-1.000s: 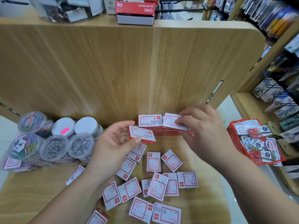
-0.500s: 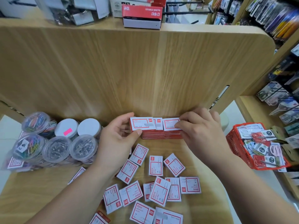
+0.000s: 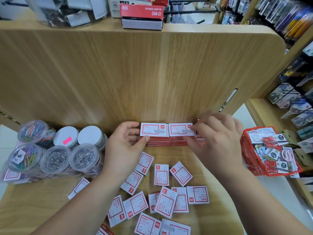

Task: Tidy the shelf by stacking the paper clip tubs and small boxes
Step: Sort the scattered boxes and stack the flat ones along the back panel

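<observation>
Head view: a tall wooden back panel is seen across the far side, with a wooden shelf laid out below it. Round paper clip tubs are stacked in a cluster at the left of the shelf, close to the panel. A red basket of packets is seen off the shelf's right edge. The left hand is curled round the left end of a stack of small boxes, thumb on the near edge and fingers behind. The right hand is closed on the stack's right end. The stack is set at the far middle, against the panel, with two white-and-red boxes side by side on top. On the near part of the shelf, loose small boxes are scattered flat, some overlapping.
</observation>
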`<state>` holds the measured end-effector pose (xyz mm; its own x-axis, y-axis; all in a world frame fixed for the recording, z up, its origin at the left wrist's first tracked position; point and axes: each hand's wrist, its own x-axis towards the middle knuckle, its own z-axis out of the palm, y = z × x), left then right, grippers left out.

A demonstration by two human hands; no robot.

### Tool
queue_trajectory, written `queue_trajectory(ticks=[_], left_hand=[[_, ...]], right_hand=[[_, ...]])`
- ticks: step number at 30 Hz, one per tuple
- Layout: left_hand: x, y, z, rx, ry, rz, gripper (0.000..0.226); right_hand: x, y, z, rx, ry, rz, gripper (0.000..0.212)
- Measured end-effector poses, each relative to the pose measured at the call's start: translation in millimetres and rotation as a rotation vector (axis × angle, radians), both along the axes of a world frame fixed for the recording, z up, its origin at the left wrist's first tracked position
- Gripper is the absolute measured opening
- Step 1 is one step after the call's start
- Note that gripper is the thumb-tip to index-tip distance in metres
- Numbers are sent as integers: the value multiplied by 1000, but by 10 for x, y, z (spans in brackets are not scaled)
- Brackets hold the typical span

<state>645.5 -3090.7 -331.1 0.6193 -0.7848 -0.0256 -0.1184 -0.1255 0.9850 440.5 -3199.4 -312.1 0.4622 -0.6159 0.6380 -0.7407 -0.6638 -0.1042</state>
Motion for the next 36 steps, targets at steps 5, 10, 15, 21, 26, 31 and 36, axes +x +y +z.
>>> queue_trajectory(ticks=[5,10,15,21,26,31,36], left_hand=[[-29,-26,8,28,-77,13,22],[-72,-53,-11,40,-77,48,28],[-110,-59,36,35,-122,17,30],[-124,-60,76,52,-172,14,30],[-132,-26,99,88,-188,-25,30],[-92,244,91,97,-225,10,45],[-140,789,66,85,-534,-217,26]], right_hand=[[-68,16,7,34,-2,-45,13],[-44,-20,-39,61,31,-3,12],[-36,-29,-77,26,36,-2,11],[-53,-44,-78,42,50,7,13],[-72,1,-52,61,66,25,13],[-105,272,70,187,40,321,24],[-306,733,-44,485,104,548,20]])
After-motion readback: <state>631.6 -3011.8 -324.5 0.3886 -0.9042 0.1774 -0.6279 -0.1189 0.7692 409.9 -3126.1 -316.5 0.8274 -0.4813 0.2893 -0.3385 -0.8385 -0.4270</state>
